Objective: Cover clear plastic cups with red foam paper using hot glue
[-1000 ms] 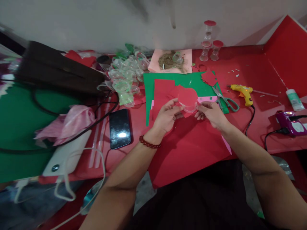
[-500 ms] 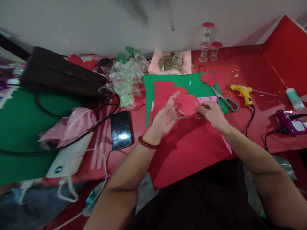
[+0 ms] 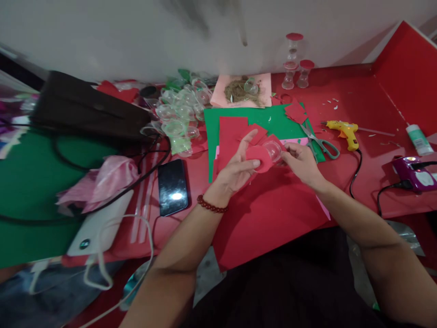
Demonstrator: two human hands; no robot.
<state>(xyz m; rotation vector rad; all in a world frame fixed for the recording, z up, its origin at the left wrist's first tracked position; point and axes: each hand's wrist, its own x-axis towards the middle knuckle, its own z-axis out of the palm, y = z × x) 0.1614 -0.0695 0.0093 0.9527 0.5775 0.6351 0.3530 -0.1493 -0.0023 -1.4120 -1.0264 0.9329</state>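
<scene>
The clear plastic cup (image 3: 273, 149) was held up between the two hands, above the red paper (image 3: 269, 214). Its long axis slanted from lower left to upper right, the end with the red disc (image 3: 258, 157) towards the left hand (image 3: 235, 171) and the clear end towards the right hand (image 3: 302, 164). The left thumb lay across the disc, gripping it, its forefinger stretched out; the right fingertips pinched the cup's clear end. Scissors (image 3: 317, 141) lay beyond the right hand.

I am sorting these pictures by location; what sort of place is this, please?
Probably a craft worktable: a yellow glue gun, scissors and a heap of clear plastic pieces lie on it.
</scene>
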